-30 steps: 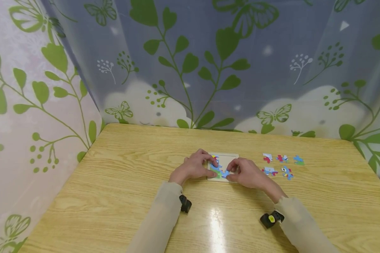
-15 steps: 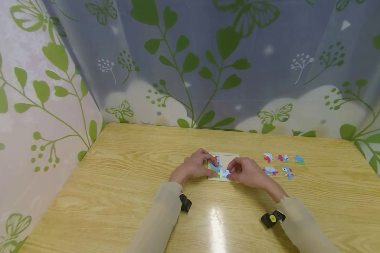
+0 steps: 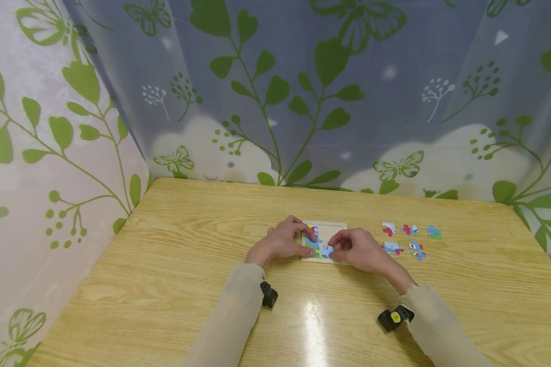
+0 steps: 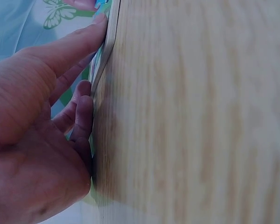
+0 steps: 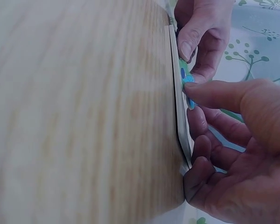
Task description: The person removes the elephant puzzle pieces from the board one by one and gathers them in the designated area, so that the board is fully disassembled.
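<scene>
A small jigsaw board (image 3: pixel 332 231) with a pale wooden rim lies on the table in the head view, pieces filling its left part. My left hand (image 3: pixel 282 239) rests at its left side, thumb and forefinger spread and pressing on the laid blue and green pieces. My right hand (image 3: pixel 360 250) pinches a blue jigsaw piece (image 3: pixel 325 252) between thumb and fingers, low in the board beside the green piece. In the right wrist view the thumb lies on that blue piece (image 5: pixel 190 79), other fingers bent at the board's edge. The left thumb (image 4: pixel 84 44) reaches over the rim in the left wrist view.
Several loose jigsaw pieces lie right of the board in two rows, among them a blue-green one (image 3: pixel 433 232) and one with an eye (image 3: pixel 417 250). Patterned curtains (image 3: pixel 275 127) stand behind and left of the wooden table (image 3: pixel 188 229).
The blue piece under my right fingers has tilted and shifted slightly, and now lies flatter beside the green piece. My left hand has stayed in place.
</scene>
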The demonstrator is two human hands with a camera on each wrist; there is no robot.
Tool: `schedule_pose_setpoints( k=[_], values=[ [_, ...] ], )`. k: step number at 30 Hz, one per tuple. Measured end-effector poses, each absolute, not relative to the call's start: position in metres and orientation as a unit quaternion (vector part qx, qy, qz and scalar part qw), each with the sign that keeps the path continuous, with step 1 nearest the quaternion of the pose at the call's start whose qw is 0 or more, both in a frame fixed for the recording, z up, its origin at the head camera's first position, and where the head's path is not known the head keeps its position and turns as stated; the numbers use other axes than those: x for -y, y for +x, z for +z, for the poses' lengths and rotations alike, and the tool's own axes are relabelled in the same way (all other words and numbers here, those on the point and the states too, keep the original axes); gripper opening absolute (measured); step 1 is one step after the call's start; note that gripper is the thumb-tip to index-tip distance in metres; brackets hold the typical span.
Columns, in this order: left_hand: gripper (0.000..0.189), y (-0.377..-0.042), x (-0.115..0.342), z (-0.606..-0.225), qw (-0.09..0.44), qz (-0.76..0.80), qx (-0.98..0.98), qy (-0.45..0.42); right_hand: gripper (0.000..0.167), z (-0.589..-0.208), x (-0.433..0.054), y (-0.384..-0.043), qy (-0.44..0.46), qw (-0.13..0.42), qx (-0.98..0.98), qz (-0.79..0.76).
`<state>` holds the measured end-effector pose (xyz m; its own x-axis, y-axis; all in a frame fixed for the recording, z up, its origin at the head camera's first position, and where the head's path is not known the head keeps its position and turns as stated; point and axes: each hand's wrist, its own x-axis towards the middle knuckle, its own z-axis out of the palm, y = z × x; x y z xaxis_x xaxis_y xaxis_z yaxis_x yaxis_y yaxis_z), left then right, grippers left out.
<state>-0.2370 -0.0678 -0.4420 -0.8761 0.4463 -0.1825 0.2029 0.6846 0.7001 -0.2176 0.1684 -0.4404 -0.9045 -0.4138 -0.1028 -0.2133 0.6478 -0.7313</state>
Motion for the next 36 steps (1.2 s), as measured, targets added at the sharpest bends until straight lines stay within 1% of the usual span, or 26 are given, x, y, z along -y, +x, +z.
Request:
schedule_pose_setpoints(
  k=[6, 13, 23, 36],
  values=[
    [0.018, -0.237, 0.068, -0.442, 0.171, 0.353, -0.902, 0.182, 0.014, -0.441, -0.171, -0.216, -0.174, 0.128, -0.891, -0.4],
    [0.019, -0.238, 0.068, -0.443, 0.175, 0.361, -0.898, 0.179, 0.013, -0.44, -0.176, -0.215, -0.168, 0.15, -0.872, -0.435],
    [0.021, -0.237, 0.07, -0.442, 0.184, 0.363, -0.896, 0.177, 0.013, -0.436, -0.185, -0.214, -0.177, 0.165, -0.854, -0.462],
    [0.021, -0.238, 0.069, -0.443, 0.184, 0.352, -0.901, 0.174, 0.012, -0.438, -0.202, -0.211, -0.168, 0.147, -0.863, -0.453]
  ],
)
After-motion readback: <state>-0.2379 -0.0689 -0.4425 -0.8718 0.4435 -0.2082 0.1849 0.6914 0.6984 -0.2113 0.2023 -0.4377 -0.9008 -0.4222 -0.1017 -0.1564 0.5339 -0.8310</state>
